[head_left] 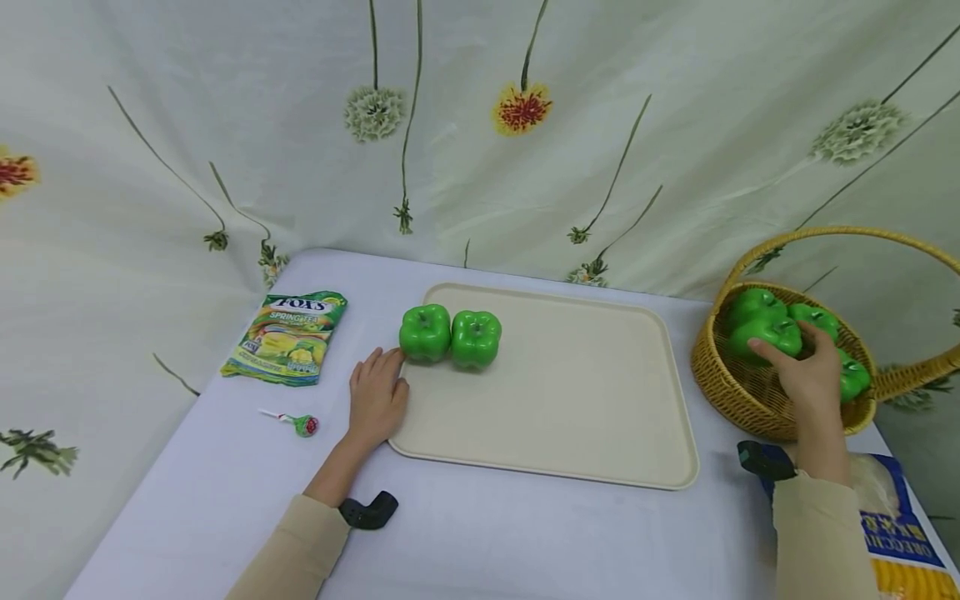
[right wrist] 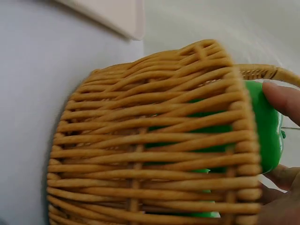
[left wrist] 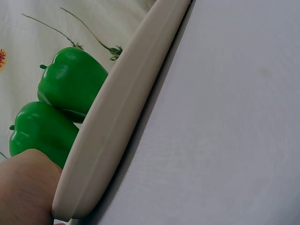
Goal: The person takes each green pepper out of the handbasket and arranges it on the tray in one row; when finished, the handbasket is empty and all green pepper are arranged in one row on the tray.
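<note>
My right hand (head_left: 813, 371) reaches into a wicker basket (head_left: 731, 396) and grips a green bell pepper (head_left: 776, 333) between thumb and fingers. Through the weave in the right wrist view, part of the held pepper (right wrist: 262, 126) shows green. Other green peppers (head_left: 753, 302) lie around it in the basket. At the left edge of a beige tray (head_left: 555, 392), my left hand (head_left: 378, 400) rests with loosely extended fingers. Close by its fingertips, two green bell peppers (head_left: 424, 333) (head_left: 476, 340) sit side by side on the tray's left part. The undersides of the left fingers are hidden.
Left of the tray lie a green candy bag (head_left: 288, 337) and a lollipop (head_left: 300, 424). A blue and yellow pasta bag (head_left: 903, 533) is partly behind the right forearm. The basket's tall handle (head_left: 847, 231) arches over its opening. A floral cloth (head_left: 465, 167) hangs behind the table.
</note>
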Action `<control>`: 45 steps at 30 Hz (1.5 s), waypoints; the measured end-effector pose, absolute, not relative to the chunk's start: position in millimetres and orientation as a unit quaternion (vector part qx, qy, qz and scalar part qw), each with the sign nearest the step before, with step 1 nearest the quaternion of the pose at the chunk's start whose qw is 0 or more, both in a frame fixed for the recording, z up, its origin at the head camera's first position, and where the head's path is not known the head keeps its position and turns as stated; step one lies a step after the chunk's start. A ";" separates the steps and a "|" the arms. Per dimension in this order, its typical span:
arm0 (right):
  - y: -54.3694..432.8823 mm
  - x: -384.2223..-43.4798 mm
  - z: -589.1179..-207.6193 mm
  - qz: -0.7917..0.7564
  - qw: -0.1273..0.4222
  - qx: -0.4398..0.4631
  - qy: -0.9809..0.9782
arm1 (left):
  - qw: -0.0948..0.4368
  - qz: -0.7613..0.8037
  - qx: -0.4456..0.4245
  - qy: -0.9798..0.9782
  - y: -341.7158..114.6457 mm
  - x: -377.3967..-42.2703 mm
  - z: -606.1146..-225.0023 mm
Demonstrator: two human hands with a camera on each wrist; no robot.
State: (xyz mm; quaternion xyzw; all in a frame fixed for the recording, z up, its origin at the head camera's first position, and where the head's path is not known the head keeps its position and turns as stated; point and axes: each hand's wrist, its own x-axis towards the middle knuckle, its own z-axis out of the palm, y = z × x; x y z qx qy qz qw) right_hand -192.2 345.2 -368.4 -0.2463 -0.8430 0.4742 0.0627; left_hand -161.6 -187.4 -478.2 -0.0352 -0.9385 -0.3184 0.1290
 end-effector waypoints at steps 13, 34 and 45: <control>309.9 -178.2 -346.8 0.445 0.099 -0.220 -0.862 | 0.127 -0.321 -0.036 -0.938 -187.2 -161.3 -477.2; 179.8 -187.8 -389.8 0.448 0.039 0.041 -0.892 | 0.128 -0.327 -0.039 -0.935 -188.2 -161.4 -477.6; 120.0 -192.7 -395.1 0.432 -0.001 0.079 -0.899 | 0.130 -0.324 -0.041 -0.936 -188.4 -160.9 -477.4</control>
